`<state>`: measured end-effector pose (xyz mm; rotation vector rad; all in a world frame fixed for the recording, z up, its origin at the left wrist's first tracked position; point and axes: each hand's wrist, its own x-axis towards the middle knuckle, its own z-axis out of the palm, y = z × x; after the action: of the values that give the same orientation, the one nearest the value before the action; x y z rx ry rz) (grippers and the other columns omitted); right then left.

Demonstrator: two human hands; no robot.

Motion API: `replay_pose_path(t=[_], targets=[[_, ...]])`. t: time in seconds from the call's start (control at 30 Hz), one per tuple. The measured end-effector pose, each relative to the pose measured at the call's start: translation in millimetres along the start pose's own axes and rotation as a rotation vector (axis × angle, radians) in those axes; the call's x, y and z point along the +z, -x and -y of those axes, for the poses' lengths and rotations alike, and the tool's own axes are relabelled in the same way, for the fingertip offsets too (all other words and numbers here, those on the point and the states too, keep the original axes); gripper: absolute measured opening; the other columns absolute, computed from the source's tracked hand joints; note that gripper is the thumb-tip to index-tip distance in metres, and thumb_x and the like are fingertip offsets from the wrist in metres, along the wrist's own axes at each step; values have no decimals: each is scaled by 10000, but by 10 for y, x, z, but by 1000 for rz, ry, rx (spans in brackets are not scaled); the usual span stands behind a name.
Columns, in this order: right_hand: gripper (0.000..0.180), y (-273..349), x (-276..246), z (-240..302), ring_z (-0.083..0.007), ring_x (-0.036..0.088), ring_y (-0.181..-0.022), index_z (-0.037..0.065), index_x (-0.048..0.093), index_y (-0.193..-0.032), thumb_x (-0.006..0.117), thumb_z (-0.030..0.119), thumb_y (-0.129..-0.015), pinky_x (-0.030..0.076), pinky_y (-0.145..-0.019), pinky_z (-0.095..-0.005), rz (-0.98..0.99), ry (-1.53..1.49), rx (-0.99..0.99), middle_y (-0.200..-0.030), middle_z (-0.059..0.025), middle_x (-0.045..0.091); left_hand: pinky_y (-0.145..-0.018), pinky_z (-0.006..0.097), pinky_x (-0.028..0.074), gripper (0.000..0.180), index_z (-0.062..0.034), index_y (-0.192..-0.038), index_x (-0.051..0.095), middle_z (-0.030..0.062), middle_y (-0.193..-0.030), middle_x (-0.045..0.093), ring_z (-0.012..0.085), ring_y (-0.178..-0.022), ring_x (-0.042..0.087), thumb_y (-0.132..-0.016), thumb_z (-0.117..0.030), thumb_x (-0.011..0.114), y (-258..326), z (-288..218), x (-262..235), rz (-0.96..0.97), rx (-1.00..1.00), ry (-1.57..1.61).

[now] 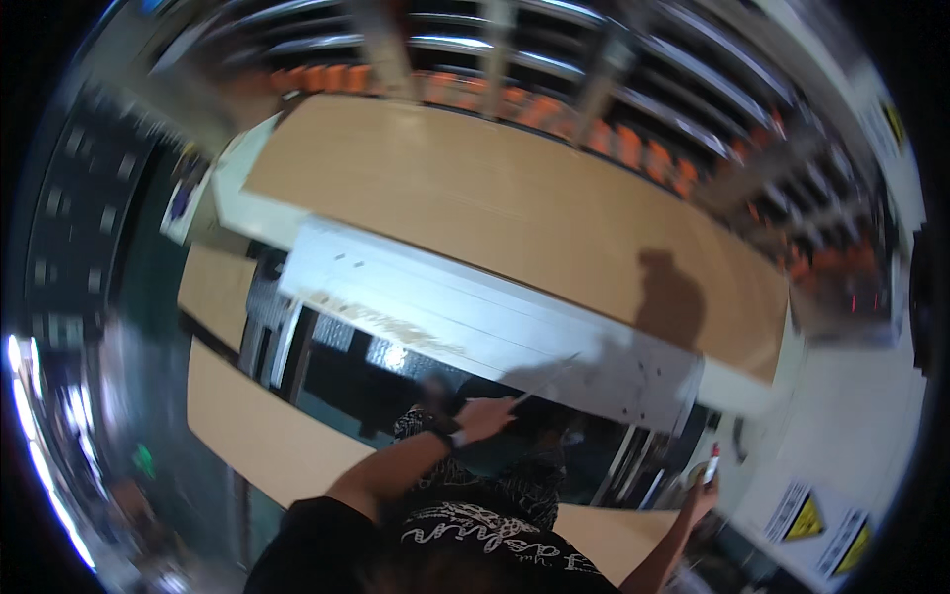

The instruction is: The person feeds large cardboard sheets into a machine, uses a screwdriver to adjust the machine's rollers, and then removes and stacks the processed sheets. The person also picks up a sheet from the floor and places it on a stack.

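In the head view, the person's left hand was over the gap at the near edge of a long, pale, flat panel marked with thin dark lines. Its fingers were closed around a thin, pale, straight strip, which slanted up and to the right from the hand so that its far end overlapped the panel; whether it touched the surface could not be told. A dark-banded wristwatch circled the left wrist.

The right hand was well apart from the left, out beyond the panel's right end. It gripped a slim white marker-like tube with a red tip, which stood nearly upright with the red end on top.

The panel ran along the near side of a broad tan tabletop, its near edge worn brown toward the left, and a dark shadow fell across both at the right. A tan board with a curved outline lay lower down, to the left of the left forearm. Behind the tabletop, blurred metal racks rose above a row of orange pieces. At the lower right, yellow triangular warning signs were fixed to a white surface.
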<state>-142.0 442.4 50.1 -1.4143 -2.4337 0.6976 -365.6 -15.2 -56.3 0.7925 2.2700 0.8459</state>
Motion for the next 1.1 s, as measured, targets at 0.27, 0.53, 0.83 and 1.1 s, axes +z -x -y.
replay_pose_path(t=[0.27,0.53,0.83,1.1], targets=[[249,1194,1302,3832,-67,441,-510,28,494,-1096,537,110,-865,380,-466,-222,850,-375,-355,-636,0,498,-634,475,470,202,-20,-914,515,217,-805,619,381,-760,602,-854,-213,520,3964,2433,-1269,-900,-1129,-24],[135,3085,2807,6379,-57,398,-465,42,474,-978,491,145,-892,342,-409,-210,1289,-584,-682,-611,19,447,-384,273,400,159,-50,-809,431,53,-558,498,148,-444,511,-865,-144,547,5255,1700,244,-1813,-1465,734],[123,4643,3722,7754,-79,438,-468,23,511,-851,504,140,-889,389,-417,-240,1550,-275,-1007,-578,5,461,-380,311,419,142,-47,-786,413,81,-573,511,192,-454,533,-838,-69,543,4876,1285,1546,-1724,-1544,1458],[154,5585,4050,9008,-108,508,-512,64,507,-900,481,215,-917,442,-459,-242,1551,-421,-879,-615,-5,503,-351,233,329,84,-57,-777,431,69,-596,513,137,-471,483,-822,-48,502,4985,1497,1184,-1593,-1406,1807]])
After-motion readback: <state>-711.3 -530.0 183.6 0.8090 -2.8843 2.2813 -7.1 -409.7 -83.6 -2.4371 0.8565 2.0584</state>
